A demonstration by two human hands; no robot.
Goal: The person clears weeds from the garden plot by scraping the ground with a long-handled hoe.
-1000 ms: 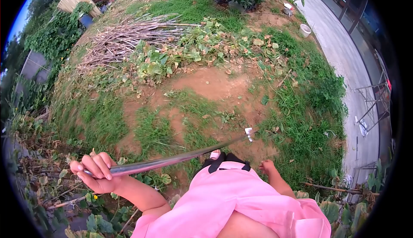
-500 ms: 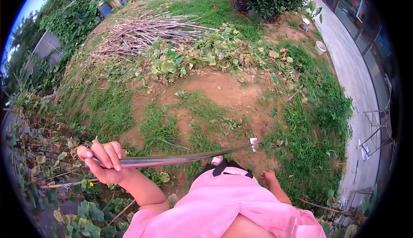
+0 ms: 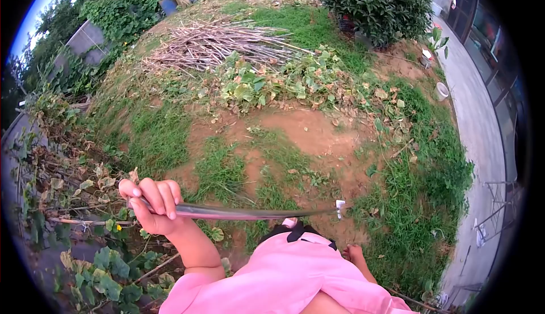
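Observation:
My left hand (image 3: 153,203) is raised at the left, its fingers closed around one end of a long, shiny metal rod (image 3: 244,212). The rod reaches nearly level across in front of my pink shirt, mirroring pink and green. A white tag (image 3: 339,209) is at its far end. Low at my other side hangs my right hand (image 3: 354,253), small in view, with its fingers curled and no object showing in them. It is near the grass and apart from the rod.
Withered vines and leaves (image 3: 96,274) crowd the lower left. Ahead are bare soil (image 3: 306,129), a heap of dry stalks (image 3: 216,44) and a dark green bush (image 3: 374,7). A concrete path (image 3: 482,121) with a metal rack (image 3: 497,206) runs along the right.
The whole scene has shifted right and slightly down as my view turns. My left hand still grips the rod, which now lies more level.

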